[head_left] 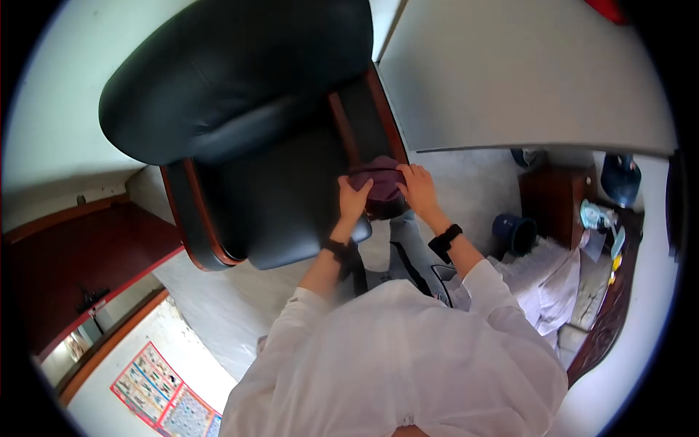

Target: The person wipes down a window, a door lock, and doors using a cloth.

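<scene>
A dark purple cloth [386, 182] is held between my two hands, at the front end of the black chair's right armrest [364, 124]. My left hand [354, 198] grips the cloth's left side, thumb on top. On its right side, my right hand [418, 186] has its fingers closed on the cloth. Both wrists wear black bands. The black chair seat [280, 189] lies to the left of the cloth. What is under the cloth is mostly hidden.
A dark red desk [80, 262] stands at the left. A grey-white panel [524, 73] fills the upper right. Further right are a dark blue bin [515, 233], a brown wooden cabinet [551, 200] and a bed with pale fabric [542, 280]. A poster [167, 390] hangs lower left.
</scene>
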